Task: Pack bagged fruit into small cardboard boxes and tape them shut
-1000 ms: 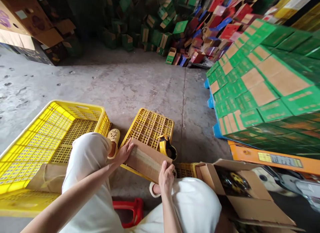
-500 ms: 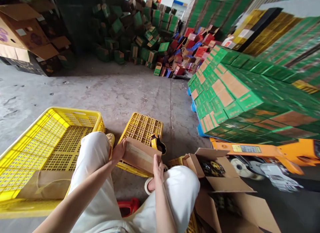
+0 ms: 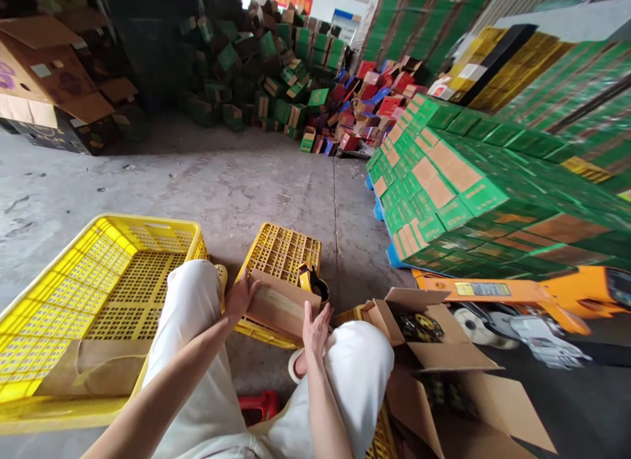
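From my end, via the head cam: the brown carton lies long & low btwn the hands, over the near part of a small yellow crate, which sits lattice side up. Pale strip runs along the carton's top.

L hand is at the carton's L end, touching, fingers partly spread & reaching over the edge; can't tell if it really grips. R hand is open at the carton's R end, fingers extended, nothing clasped; can't tell if it touches the cardboard.

Yellow/black tape dispenser (looks like one) stands just behind the carton, by the crate's R corner.

To my L, beside the L knee in white trousers, is a big yellow crate w/ a flat cardboard piece at its near end. Red plastic item on the floor btwn the legs, partly hidden.

R side, near the R knee: an open carton w/ dark & yellow contents, too small to ID; another open box nearer me. Beyond: orange pallet jack & stacked green cartons on a blue pallet. Loose boxes heaped at the back.
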Available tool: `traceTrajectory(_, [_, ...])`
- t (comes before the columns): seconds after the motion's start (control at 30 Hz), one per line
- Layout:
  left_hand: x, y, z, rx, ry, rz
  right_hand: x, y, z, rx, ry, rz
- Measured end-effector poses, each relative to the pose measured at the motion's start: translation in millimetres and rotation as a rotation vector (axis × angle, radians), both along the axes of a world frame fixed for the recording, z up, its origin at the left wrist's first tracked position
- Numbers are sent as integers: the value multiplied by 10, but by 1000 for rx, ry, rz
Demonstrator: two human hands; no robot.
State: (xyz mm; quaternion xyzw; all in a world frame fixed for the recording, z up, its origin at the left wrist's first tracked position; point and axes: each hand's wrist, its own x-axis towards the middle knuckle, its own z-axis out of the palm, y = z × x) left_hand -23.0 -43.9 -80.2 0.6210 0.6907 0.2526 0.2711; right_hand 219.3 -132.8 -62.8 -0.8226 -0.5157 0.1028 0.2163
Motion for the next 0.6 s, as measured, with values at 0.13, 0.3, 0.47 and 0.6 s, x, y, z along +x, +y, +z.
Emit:
traceTrajectory(0.13, [105, -212, -56, 256, 83, -262, -291, -107, -30, 21, -156, 219])
traceTrajectory(0.3, [248, -411, -185, 318, 116, -535, -543, -129, -69, -53, -249, 419])
traceTrajectory(0.47, [227, -404, -203, 310, 128, -547, -549, -129, -47, -87, -277, 422])
traceTrajectory(0.6, [104, -409, -223, 339, 257, -463, -465, -244, -81, -111, -316, 364])
